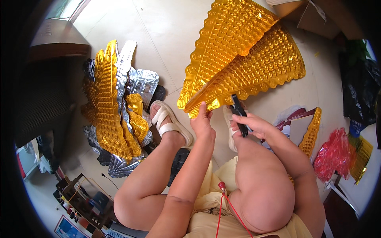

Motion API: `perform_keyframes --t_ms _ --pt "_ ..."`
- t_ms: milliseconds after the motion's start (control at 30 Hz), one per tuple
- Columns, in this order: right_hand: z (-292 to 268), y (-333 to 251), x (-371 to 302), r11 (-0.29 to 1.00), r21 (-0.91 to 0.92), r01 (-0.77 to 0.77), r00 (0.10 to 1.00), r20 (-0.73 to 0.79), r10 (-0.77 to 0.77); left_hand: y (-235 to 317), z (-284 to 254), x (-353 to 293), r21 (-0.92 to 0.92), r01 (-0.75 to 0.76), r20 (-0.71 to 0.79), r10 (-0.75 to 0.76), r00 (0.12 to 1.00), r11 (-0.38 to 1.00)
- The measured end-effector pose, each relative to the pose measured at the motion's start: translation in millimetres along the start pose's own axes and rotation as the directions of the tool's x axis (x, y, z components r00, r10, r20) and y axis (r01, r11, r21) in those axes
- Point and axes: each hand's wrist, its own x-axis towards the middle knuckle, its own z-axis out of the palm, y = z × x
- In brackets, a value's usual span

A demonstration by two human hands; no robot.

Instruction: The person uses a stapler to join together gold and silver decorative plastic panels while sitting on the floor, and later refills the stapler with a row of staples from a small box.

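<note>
Pale floor tiles (174, 31); left hand (202, 123) pinches gold foil fans (242, 59) at 12 o'clock, right hand (254, 125) closed around black stapler (239, 115), its lower end hidden.

Pretty tight right around the hands. The two gold embossed foil fans (242, 59) spread wide straight ahead, so anything reaching forward from the left hand (202, 123) or right hand (254, 126) runs into foil. The bare knees and the white sandal (168, 121) block the way below. Off to the left, a stack of gold and silver foil pieces (115, 107) covers that stretch of floor. On the right sit a narrow gold foil strip (311, 133), red cellophane (335, 152) and a black plastic bag (359, 87). Open tile floor (158, 31) shows between the left stack and the fans, and again just right of the fans.
</note>
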Motion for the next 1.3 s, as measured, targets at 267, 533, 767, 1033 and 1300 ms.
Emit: perform_keyframes --t_ms 267,533,767,1033,1300 --pt "38.1 -0.3 8.1 0.982 -0.155 -0.105 0.970 0.203 0.136 3.8 -7.1 -0.8 0.088 -0.019 0.009 0.019 1.000 0.996" --pt "46.6 -3.2 11.7 0.984 -0.152 -0.092 0.973 0.199 0.122 3.2 -7.5 -4.8 0.123 -0.033 0.032 0.030 0.999 0.992" --pt "52.2 3.2 17.8 0.987 -0.160 -0.006 0.982 0.187 0.036 3.2 -8.3 -7.4 0.093 0.011 0.048 -0.015 0.999 0.996" --pt "55.4 2.5 17.6 0.966 -0.247 0.076 0.995 0.077 -0.058 1.2 -4.7 -5.6 0.125 0.023 -0.009 -0.022 1.000 0.992" --pt "57.1 4.2 18.4 0.955 -0.289 0.065 0.998 0.021 -0.061 5.3 -9.4 -1.6 0.065 -0.049 0.012 0.048 0.999 0.997"
